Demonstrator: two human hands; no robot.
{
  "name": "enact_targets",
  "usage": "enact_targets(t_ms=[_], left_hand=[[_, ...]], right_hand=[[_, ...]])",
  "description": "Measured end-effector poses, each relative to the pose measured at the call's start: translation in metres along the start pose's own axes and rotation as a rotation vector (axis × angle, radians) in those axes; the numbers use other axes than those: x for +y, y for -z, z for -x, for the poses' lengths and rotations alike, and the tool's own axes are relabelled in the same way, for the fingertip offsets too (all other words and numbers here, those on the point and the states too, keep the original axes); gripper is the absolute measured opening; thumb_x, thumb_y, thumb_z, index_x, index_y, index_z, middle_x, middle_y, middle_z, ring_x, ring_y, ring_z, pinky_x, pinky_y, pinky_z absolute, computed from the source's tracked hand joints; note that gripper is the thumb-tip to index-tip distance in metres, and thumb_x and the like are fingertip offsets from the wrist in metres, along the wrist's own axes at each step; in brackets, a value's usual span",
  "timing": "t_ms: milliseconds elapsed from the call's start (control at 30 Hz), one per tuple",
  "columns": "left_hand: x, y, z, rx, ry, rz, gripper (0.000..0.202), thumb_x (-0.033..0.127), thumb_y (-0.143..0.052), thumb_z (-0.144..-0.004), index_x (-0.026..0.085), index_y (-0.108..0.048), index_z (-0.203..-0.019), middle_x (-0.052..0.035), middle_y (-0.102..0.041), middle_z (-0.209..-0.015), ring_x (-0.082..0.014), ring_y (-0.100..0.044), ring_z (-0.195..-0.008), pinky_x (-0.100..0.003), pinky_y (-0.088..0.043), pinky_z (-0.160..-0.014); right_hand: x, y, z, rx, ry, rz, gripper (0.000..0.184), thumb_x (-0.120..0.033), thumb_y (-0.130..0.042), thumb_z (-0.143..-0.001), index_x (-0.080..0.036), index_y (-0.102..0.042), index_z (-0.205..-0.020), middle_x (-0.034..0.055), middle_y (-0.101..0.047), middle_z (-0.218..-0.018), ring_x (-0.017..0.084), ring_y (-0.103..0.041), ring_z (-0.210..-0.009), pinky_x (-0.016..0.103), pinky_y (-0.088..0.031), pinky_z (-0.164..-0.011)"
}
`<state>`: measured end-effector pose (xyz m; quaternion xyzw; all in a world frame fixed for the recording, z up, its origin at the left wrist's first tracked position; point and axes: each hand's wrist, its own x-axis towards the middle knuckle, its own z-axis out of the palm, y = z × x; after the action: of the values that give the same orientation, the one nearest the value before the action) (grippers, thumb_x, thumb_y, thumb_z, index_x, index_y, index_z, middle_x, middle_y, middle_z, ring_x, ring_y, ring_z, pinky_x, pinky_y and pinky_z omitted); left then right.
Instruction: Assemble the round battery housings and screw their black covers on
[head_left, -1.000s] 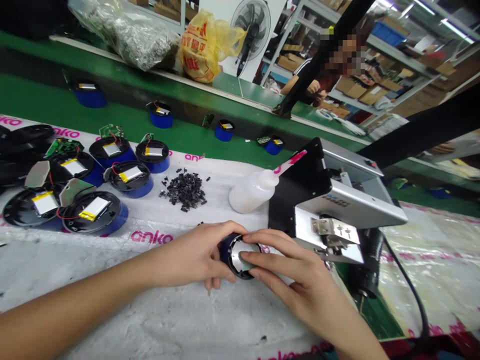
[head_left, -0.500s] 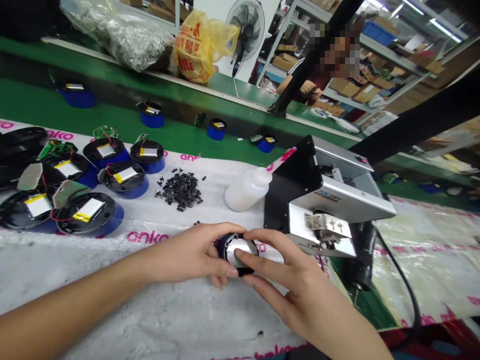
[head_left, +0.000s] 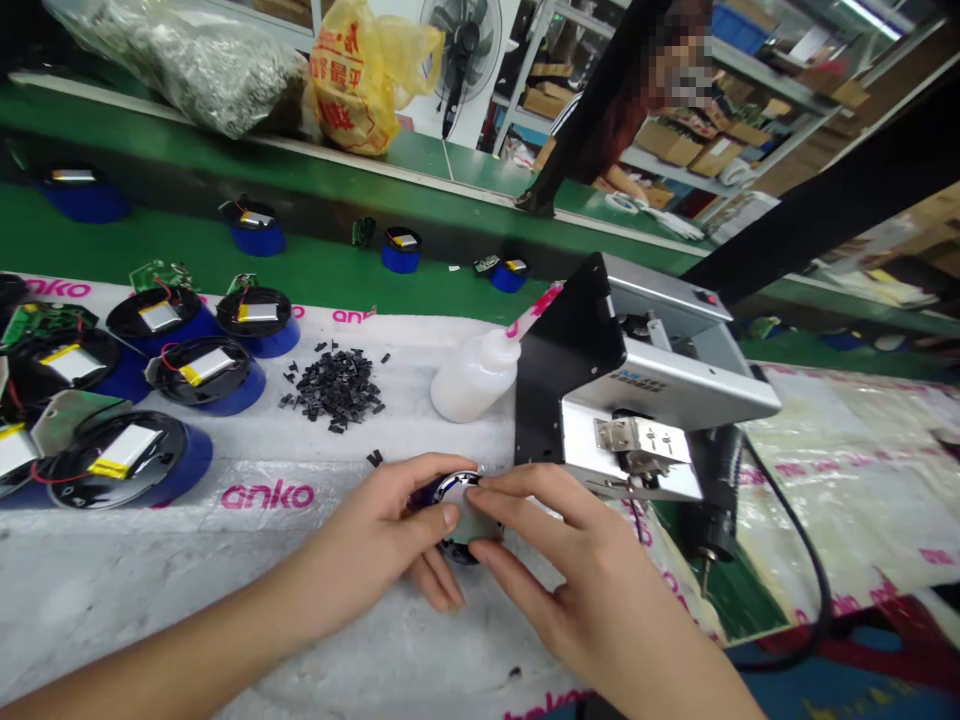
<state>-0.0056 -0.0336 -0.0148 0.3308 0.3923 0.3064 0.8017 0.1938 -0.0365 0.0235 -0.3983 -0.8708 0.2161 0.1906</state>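
Housing (head_left: 471,524) sits gripped between left fingers (head_left: 436,577) and right fingers (head_left: 519,511).

A green surface (head_left: 322,268) carries a white sheet (head_left: 405,400) bearing black parts (head_left: 337,390), a bottle (head_left: 472,382) and blue housings (head_left: 169,462).

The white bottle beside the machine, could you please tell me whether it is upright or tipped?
Upright: the bottle stands on its base on the sheet, its nozzle uppermost. The whole view is tilted.
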Motion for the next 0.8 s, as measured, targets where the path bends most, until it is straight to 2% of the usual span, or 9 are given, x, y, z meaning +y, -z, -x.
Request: enact_targets(t_ms=[233,433,667,733,800], left_hand=[[-0.005,0.006,0.0,-0.082,0.024,0.04,0.049,0.024,-0.062,-0.092,0.019,-0.049,-0.138,0.0004,-0.077,-0.069,-0.0162,-0.076,-0.06,-0.023,-0.062,-0.058],[-0.007,0.003,0.001,-0.042,0.036,0.028,0.052,0.029,-0.063,-0.093,0.019,-0.048,-0.142,0.0007,-0.075,-0.064,-0.0157,-0.075,-0.059,-0.023,-0.061,-0.057],[-0.001,-0.006,0.002,0.025,0.004,-0.047,0.052,0.035,-0.063,-0.092,0.016,-0.051,-0.139,0.0029,-0.07,-0.057,-0.0153,-0.071,-0.053,-0.022,-0.057,-0.052],[-0.002,-0.005,0.002,0.042,-0.004,-0.06,0.054,0.035,-0.064,-0.091,0.015,-0.051,-0.14,0.003,-0.069,-0.055,-0.016,-0.07,-0.052,-0.022,-0.056,-0.051],[-0.002,0.0,0.0,0.012,0.002,-0.038,0.056,0.035,-0.065,-0.091,0.015,-0.051,-0.141,0.0015,-0.071,-0.056,-0.0173,-0.072,-0.053,-0.023,-0.057,-0.051]], right_hand=[[0.007,0.008,-0.006,-0.089,0.032,-0.054,0.026,-0.015,-0.063,-0.094,-0.019,-0.063,-0.12,0.0077,-0.058,-0.117,0.019,-0.059,-0.107,0.03,-0.055,-0.087],[0.01,0.014,-0.013,-0.131,0.083,-0.047,0.022,-0.019,-0.061,-0.097,-0.02,-0.066,-0.118,0.0077,-0.059,-0.114,0.019,-0.06,-0.105,0.03,-0.056,-0.085],[0.003,0.005,-0.005,-0.061,0.032,-0.009,0.023,-0.017,-0.059,-0.097,-0.017,-0.063,-0.12,0.0092,-0.059,-0.116,0.02,-0.059,-0.104,0.032,-0.056,-0.085],[0.003,0.004,-0.003,-0.056,0.025,-0.004,0.024,-0.016,-0.058,-0.097,-0.018,-0.062,-0.121,0.0092,-0.059,-0.117,0.021,-0.059,-0.104,0.034,-0.056,-0.085],[0.004,0.003,-0.002,-0.06,0.031,0.005,0.024,-0.017,-0.058,-0.097,-0.019,-0.063,-0.12,0.0089,-0.059,-0.116,0.021,-0.059,-0.103,0.034,-0.055,-0.085]])
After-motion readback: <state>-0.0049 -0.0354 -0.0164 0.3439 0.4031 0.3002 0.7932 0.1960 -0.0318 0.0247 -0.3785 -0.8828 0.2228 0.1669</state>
